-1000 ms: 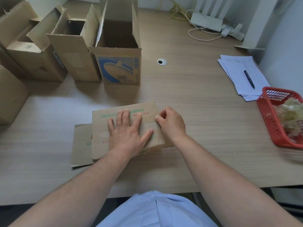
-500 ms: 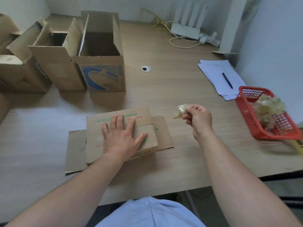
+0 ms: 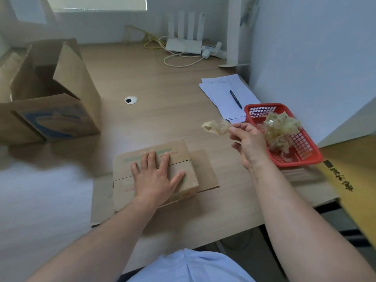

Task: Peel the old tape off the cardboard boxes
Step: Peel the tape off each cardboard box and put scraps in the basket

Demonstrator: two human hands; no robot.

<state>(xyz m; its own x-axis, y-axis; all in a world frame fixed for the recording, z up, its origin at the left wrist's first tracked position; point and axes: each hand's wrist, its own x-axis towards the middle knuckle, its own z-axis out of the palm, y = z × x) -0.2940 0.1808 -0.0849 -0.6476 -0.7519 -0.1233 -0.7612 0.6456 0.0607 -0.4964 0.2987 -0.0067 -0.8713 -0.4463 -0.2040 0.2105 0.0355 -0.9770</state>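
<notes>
Wooden desk (image 3: 162, 123) in front of the person, and on its left side stands a tall open cardboard box (image 3: 50, 110) with a blue print on its face, flaps up. Nearer the desk's front edge lies a low cardboard box (image 3: 179, 149), closed on top, side flaps splayed flat on the wood. Over on the right, a red plastic basket (image 3: 301, 161) sits at the desk's edge with a heap of crumpled old tape (image 3: 280, 129) in it, just beside a stack of white papers (image 3: 219, 92). The left hand (image 3: 156, 178) lies flat on the low box, fingers straight and spread, pressing it down. The right hand (image 3: 250, 143) is raised just beside the basket, thumb and fingertips pinching a curled strip of peeled tape (image 3: 215, 127), which hangs in the air clear of the box. A dark pen (image 3: 236, 99) rests on the papers.
</notes>
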